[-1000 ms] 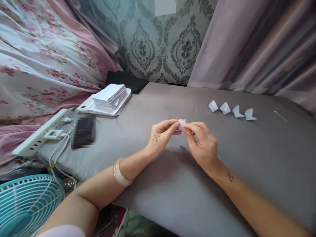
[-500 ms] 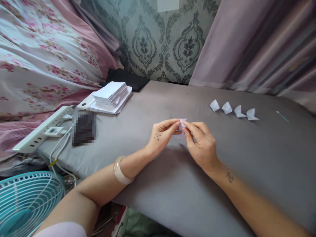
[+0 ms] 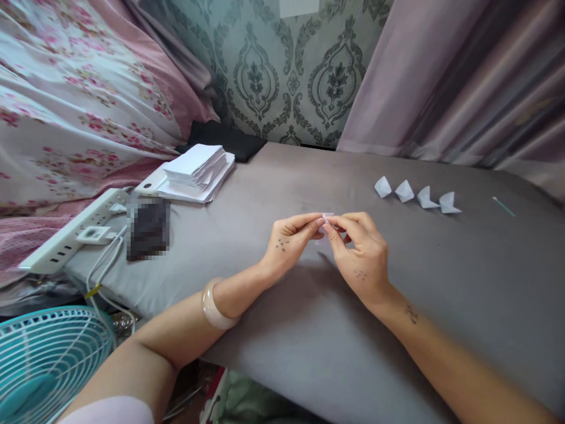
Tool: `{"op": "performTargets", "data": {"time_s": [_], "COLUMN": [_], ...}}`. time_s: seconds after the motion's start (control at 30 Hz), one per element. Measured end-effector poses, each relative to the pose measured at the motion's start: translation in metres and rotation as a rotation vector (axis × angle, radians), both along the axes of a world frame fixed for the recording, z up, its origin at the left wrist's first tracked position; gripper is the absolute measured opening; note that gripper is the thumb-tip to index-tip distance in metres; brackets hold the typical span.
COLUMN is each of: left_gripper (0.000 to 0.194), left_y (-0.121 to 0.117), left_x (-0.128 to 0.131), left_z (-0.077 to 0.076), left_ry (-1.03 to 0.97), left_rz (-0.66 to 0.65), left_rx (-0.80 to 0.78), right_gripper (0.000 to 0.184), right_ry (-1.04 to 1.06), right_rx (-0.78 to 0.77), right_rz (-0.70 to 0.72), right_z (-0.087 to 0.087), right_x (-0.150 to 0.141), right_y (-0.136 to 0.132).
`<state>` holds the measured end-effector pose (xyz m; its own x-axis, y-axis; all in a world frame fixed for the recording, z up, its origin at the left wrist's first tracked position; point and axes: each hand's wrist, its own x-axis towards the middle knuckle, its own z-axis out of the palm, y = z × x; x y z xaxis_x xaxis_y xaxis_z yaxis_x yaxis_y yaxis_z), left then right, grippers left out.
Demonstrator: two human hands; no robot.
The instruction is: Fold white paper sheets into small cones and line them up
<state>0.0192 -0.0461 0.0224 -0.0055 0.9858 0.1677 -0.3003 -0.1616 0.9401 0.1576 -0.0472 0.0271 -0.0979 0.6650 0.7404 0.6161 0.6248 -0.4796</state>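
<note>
A small folded piece of white paper (image 3: 327, 217) is pinched between both hands over the grey surface, mostly covered by the fingers. My left hand (image 3: 293, 238) is closed on its left side, thumb against forefinger, with a pale bangle (image 3: 212, 304) farther back on the arm. From the right, my right hand (image 3: 359, 250) pinches it with thumb and forefinger. The two sets of fingertips almost meet. Off to the right, several folded white paper shapes (image 3: 405, 191) sit in a slanting row.
A stack of white paper (image 3: 194, 171) stands at the back left. Nearer lie a power strip (image 3: 73, 229) with cables and a dark pixelated object (image 3: 148, 228). A turquoise fan (image 3: 48, 365) stands by the front left edge. A thin stick (image 3: 504, 206) lies far right on the grey surface (image 3: 441, 265).
My right thumb and forefinger have shifted on the paper and now cover more of it. My left hand keeps nearly the same grip. The whole view has drifted slightly.
</note>
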Motion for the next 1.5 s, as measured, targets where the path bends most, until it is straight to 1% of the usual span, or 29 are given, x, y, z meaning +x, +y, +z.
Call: {"op": "performTargets", "data": {"time_s": [0.1,0.27,0.37,0.5,0.73,0.8,0.97,1.03,1.2,1.37,1.5], "left_gripper": [0.022,0.023,0.023,0.021,0.025,0.023,0.016,0.015,0.016,0.015,0.016], "left_y": [-0.0001,-0.0007,-0.0007,-0.001,0.0001,0.001,0.0018,0.0019,0.0023,0.0021,0.0014], "left_x": [0.0,-0.0005,-0.0004,-0.0001,-0.0022,-0.0031,-0.0042,-0.0043,-0.0039,-0.0026,-0.0028], "left_z": [0.0009,0.0018,0.002,0.0021,0.0025,0.0026,0.0032,0.0032,0.0019,0.0014,0.0025], "left_ry": [0.004,0.029,0.034,0.031,0.017,0.044,0.14,0.155,0.067,0.032,0.028], "left_rz": [0.0,0.0,0.004,-0.009,-0.051,-0.038,0.06,0.07,0.024,0.039,0.049], "left_rx": [0.013,0.013,0.021,0.026,-0.037,-0.027,0.051,0.067,0.029,-0.005,-0.032], "right_gripper": [0.013,0.013,0.013,0.012,0.013,0.013,0.014,0.014,0.013,0.011,0.012], "right_ry": [0.042,0.103,0.106,0.085,0.075,0.085,0.083,0.068,0.08,0.158,0.178], "right_rx": [-0.042,-0.172,-0.202,-0.218,-0.248,-0.25,-0.261,-0.258,-0.236,-0.282,-0.291], "right_rz": [0.024,0.056,0.066,0.063,0.041,0.054,0.053,0.064,0.082,0.043,0.047], "right_z": [0.0033,0.0083,0.0099,0.01,0.0069,0.006,0.0045,0.005,0.0066,0.0047,0.0035], "right_x": [-0.0011,-0.0017,-0.0015,-0.0006,0.0018,0.0019,0.0009,0.0008,0.0005,-0.0024,-0.0042], "right_y": [-0.0008,-0.002,-0.002,-0.0016,-0.0003,0.0004,0.0014,0.001,-0.0018,-0.0041,-0.0041]}}
